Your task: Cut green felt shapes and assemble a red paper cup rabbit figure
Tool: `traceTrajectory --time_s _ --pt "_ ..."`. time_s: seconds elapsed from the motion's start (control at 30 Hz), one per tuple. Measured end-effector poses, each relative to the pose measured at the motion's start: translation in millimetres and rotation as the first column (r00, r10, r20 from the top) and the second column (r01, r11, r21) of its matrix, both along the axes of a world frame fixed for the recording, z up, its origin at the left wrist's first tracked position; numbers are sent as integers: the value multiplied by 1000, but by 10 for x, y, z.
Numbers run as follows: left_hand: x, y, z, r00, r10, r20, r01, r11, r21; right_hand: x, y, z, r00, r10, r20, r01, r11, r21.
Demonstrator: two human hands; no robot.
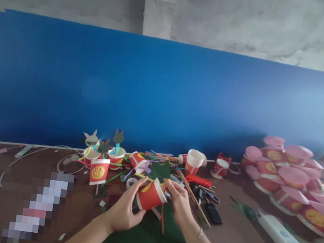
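My left hand is wrapped around a red paper cup with a white rim and a gold print. The cup is tilted, its mouth facing right. Beside that rim, my right hand is closed in a pinch; a thin yellow-orange bit shows at its fingertips, too small to name. Below the cup, a thin orange strip hangs or lies over a dark green sheet. Left of my hands stands another red paper cup, near cups with cat-shaped paper figures on coloured straws.
Pink-topped paper cups are heaped at the right, near a white power strip. Red-handled scissors, keys and a black fob lie right of my hands. A white cup stands behind. A blue panel backs the table.
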State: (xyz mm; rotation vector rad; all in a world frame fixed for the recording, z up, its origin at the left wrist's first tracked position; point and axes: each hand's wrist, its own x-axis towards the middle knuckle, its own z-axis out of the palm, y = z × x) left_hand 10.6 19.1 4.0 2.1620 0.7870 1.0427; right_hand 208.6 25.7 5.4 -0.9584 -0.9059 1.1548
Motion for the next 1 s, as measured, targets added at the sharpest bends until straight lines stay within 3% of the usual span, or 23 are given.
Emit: traceTrajectory --time_s 0.27,0.37,0.47,0.57,0.67,0.77,0.87,1.0 --pt "19 11 38 995 18 101 -11 998 -68 -19 -2 -11 1000 -30 9 29 999 32" --pt "17 59 25 970 146 192 -141 989 -39 6 1 -46 992 -114 63 110 992 56" --pt "1 112 26 876 321 359 -317 946 -74 28 11 -80 951 -171 258 149 984 101" --pt "-22 138 49 773 413 481 -403 906 -130 -8 -6 -73 782 -204 589 66 967 247" --pt "-36 139 77 708 431 559 -435 890 -135 -94 -32 -52 444 -282 851 -65 937 344" --pt "-42 145 89 665 426 613 -445 886 -133 -161 11 -36 163 -292 942 -177 931 319" --pt "-48 162 80 641 435 632 -465 876 -132 -161 181 54 27 -287 958 -312 908 280" --pt "-50 166 40 643 454 617 -500 859 -112 -142 546 440 -34 -364 931 -342 879 331"
